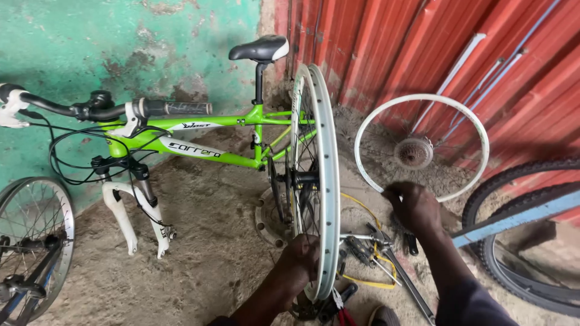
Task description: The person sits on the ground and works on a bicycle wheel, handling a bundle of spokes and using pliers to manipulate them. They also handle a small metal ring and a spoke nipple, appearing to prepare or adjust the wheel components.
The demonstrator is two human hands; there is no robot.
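The left hand [300, 261] grips the near rim of the upright white wheel [329, 181]. The right hand [414, 205], fingers curled, rests on the rim of a second white wheel [465, 108] leaning against the far red wall [386, 48], right of the green bicycle [205, 145].

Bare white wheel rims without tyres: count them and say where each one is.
2. One white rim stands upright at centre, with the left hand at its lower spokes. The other white rim leans against the red corrugated wall, the right hand on its lower edge. Others may be hidden.
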